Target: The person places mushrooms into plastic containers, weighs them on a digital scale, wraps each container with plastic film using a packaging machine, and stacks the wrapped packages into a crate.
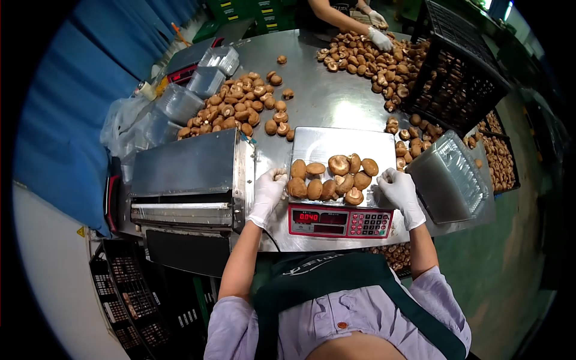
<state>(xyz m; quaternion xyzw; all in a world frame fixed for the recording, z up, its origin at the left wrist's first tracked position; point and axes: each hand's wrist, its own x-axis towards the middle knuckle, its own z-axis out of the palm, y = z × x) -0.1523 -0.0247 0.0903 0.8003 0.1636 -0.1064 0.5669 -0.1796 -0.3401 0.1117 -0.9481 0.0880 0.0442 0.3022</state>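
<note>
Several brown shiitake mushrooms [339, 164] lie in a loose cluster on the steel pan [342, 140] of a weighing scale. Whether a clear tray lies under them I cannot tell. The scale's red front panel [340, 221] shows lit digits that look like 0.040. My left hand [270, 193], in a white glove, is at the pan's left edge with its fingers curled together. At the right edge, my gloved right hand [399, 192] pinches thumb and fingers together beside the mushrooms. What either hand grips, if anything, I cannot make out.
Left of the scale stands a metal wrapping machine [183, 165]. Behind it are a mushroom pile [231, 108] and clear plastic trays [180, 103]. Stacked trays [450, 177] stand right, below a tilted black crate [462, 72]. Across the table, a co-worker's gloved hand [380, 39] touches more mushrooms.
</note>
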